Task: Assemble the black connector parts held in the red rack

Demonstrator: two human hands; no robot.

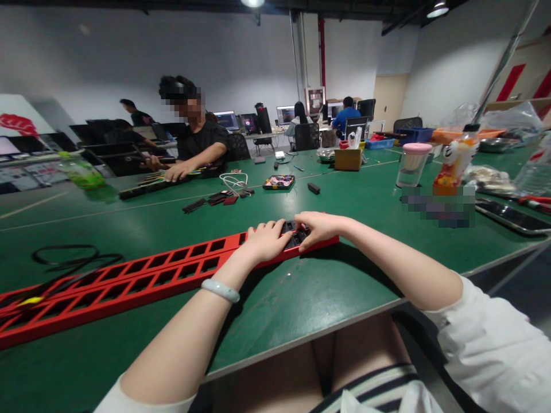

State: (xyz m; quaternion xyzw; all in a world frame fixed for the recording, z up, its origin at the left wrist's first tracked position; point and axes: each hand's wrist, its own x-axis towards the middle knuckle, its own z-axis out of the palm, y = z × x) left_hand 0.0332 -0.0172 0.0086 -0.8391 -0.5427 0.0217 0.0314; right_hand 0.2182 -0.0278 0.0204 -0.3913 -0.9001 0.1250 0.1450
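Note:
A long red frame (163, 273) with two rows of rectangular openings lies slantwise on the green table. Over its right part rests my left hand (266, 240), fingers spread and laid across the frame, thumb beside black parts (289, 227) seated there. At the frame's right end, my right hand (317, 228) bends over the black parts, its thumb on the near side and its fingers on the far side, closed around one of them. The fingertips partly hide that part. Dark wires with a yellow band (32, 300) run over the frame's left end.
Beyond the frame lie dark strips (218, 198), a white cable (235, 182), a small tray (279, 182) and a black block (314, 188). Farther right stand a pink-lidded cup (413, 165) and an orange drink bottle (456, 160), near a phone (512, 217). A co-worker (202, 143) handles wires across the table.

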